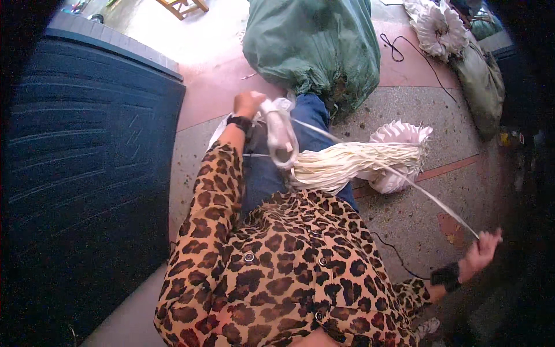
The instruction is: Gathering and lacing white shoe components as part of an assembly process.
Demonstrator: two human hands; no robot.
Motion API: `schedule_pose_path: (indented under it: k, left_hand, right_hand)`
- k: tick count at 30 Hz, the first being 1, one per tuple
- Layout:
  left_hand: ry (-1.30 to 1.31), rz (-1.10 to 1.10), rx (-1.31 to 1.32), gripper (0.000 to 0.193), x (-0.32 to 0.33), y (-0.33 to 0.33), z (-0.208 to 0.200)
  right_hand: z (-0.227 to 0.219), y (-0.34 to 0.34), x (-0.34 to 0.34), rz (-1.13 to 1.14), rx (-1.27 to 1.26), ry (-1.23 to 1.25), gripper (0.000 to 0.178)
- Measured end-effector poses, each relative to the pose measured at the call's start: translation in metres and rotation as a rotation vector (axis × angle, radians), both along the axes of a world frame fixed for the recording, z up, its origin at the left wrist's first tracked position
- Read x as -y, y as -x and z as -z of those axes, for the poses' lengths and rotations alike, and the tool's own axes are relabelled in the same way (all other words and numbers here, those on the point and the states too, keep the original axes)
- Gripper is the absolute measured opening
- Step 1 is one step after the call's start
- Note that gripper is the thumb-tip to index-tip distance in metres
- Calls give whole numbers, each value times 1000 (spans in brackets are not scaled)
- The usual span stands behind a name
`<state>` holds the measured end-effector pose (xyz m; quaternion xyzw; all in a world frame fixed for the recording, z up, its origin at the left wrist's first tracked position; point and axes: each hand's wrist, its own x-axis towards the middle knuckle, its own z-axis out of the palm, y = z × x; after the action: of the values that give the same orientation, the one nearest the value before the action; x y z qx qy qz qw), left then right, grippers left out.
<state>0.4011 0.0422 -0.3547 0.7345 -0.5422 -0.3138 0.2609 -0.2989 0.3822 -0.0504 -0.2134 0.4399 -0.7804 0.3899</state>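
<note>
My left hand is closed on a white looped bundle that hangs over my knees. It looks like soft cord or cloth; its exact kind is unclear. A long white cord runs taut from near that bundle across to the lower right. At its far end my right hand is stretched out to the side, fingers closed on the cord. Across my lap lies a thick hank of cream-coloured strips. White ruffled cloth adjoins the hank's right end, above the floor.
A large green sack stands right in front of my knees. Further right are a white ruffled bundle, a greyish-green sack and a thin black cable. A dark blue panelled door stands along my left.
</note>
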Motion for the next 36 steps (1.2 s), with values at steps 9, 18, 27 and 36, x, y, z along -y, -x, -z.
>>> schedule_pose_path:
  k: [9, 18, 27, 36]
  left_hand:
    - [-55, -19, -378, 33, -4, -2, -51]
    - [-283, -11, -574, 43, -108, -61, -159]
    - [253, -483, 192, 31, -190, -281, -271]
    - [-86, 69, -415, 28, -140, -38, -122]
  right_hand:
    - [17, -42, 68, -213, -408, -328, 28]
    - [190, -337, 235, -1017, -939, -333, 35]
    - [245, -448, 266, -1165, -1419, -382, 50]
    - [267, -411, 244, -1098, -1484, -395, 44]
